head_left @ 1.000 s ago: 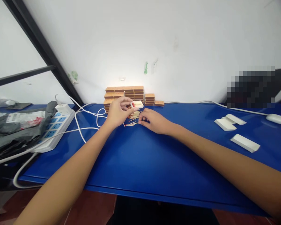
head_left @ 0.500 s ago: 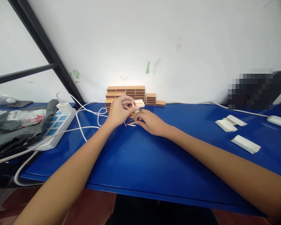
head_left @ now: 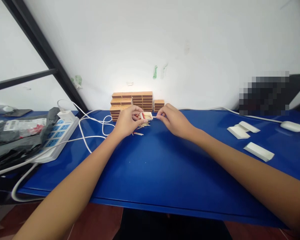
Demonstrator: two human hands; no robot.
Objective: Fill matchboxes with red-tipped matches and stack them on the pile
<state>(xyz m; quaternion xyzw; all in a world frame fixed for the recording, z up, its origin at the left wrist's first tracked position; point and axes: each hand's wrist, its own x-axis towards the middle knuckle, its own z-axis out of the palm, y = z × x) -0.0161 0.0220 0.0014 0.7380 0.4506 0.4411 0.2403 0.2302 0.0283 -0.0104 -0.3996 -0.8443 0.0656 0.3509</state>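
Observation:
My left hand [head_left: 126, 120] grips a small white matchbox tray [head_left: 150, 114] between thumb and fingers, just above the table. Red-headed matches lie in the tray. At its right end, my right hand [head_left: 173, 120] pinches a thin pale match [head_left: 154, 117] between thumb and forefinger. Below the tray, a loose heap of matches [head_left: 145, 125] lies on the table, with a few strays nearer me. Behind my left hand rises a stepped stack of orange-brown matchboxes [head_left: 143, 99]. A smaller matchbox stack [head_left: 159, 105] stands to its right, partly behind my right hand.
White trays [head_left: 259, 151] lie on the blue table [head_left: 150, 176] at right, near a white mouse-shaped object [head_left: 291, 126]. At left are a power strip [head_left: 55, 140], looping white cables [head_left: 83, 133] and a grey plastic bag [head_left: 5, 141]. A wall stands behind.
My right hand has moved up and right from the match heap to the tray's right end, with a match in its fingers. My left hand has lowered the tray slightly.

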